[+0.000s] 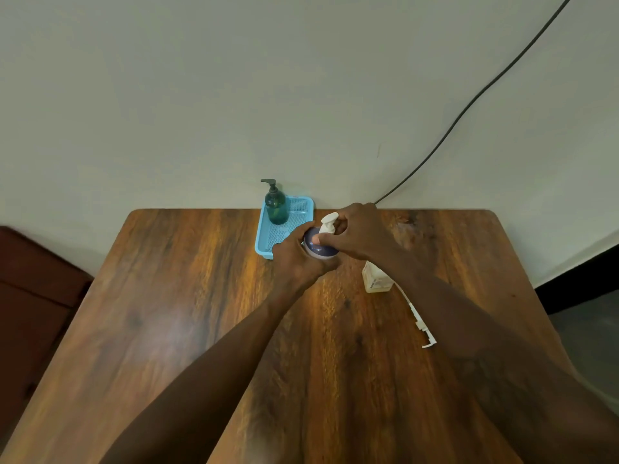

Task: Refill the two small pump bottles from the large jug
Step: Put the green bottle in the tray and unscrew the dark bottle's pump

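A small purple pump bottle point(321, 246) with a white pump head point(329, 223) stands on the wooden table point(187, 313), just right of a blue tray. My left hand point(296, 257) wraps around its body. My right hand point(358, 231) grips the neck at the pump head from the right. A dark green pump bottle point(276, 205) with a black pump stands upright in the blue tray point(301, 209). A pale, squarish container point(376, 279), partly hidden by my right forearm, stands on the table to the right; whether it is the jug I cannot tell.
A thin white plastic piece point(420, 321) lies on the table beside my right forearm. The table's far edge meets a pale wall, where a black cable point(469, 108) runs up to the right. Dark furniture point(37, 296) stands left of the table.
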Motion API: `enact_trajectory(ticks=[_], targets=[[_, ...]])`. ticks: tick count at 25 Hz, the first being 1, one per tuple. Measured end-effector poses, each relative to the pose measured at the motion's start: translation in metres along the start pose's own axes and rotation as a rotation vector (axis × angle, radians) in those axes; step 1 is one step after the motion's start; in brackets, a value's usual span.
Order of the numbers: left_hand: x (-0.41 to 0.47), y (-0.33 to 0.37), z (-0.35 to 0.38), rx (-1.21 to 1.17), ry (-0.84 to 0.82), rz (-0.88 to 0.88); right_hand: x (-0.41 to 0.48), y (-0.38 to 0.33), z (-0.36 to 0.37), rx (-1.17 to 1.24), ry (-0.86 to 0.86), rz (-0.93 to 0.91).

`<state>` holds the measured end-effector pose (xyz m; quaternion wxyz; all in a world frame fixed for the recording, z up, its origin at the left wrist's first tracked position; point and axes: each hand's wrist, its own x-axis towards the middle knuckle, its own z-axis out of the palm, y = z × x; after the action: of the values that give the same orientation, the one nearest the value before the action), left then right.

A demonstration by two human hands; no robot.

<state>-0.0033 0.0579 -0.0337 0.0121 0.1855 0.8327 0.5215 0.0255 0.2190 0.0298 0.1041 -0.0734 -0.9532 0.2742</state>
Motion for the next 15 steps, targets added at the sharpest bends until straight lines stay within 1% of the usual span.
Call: enact_trajectory(ticks=[4, 6, 8, 10, 12, 13, 15], targets=[[-0.003, 0.005, -0.031, 0.046, -0.131, 0.031, -0.005, -0.014, -0.004, 0.062, 0.054, -0.057], [-0.007, 0.007, -0.048, 0.013, -0.208, 0.033, -0.012, -0.024, -0.004, 0.114, 0.037, -0.093], [-0.012, 0.008, -0.061, -0.062, -0.245, 0.030, -0.017, -0.033, -0.002, 0.158, -0.005, -0.142], [-0.017, 0.008, -0.069, -0.109, -0.216, 0.014, -0.020, -0.044, -0.003, 0.214, -0.062, -0.145], [-0.022, 0.010, -0.077, -0.102, -0.148, -0.023, -0.020, -0.053, -0.003, 0.244, -0.160, -0.107], [-0.023, 0.010, -0.080, -0.080, -0.125, -0.013, -0.021, -0.057, -0.001, 0.234, -0.159, -0.083], [-0.027, 0.011, -0.084, -0.056, -0.111, 0.024, -0.024, -0.068, 0.004, 0.170, -0.037, -0.051]])
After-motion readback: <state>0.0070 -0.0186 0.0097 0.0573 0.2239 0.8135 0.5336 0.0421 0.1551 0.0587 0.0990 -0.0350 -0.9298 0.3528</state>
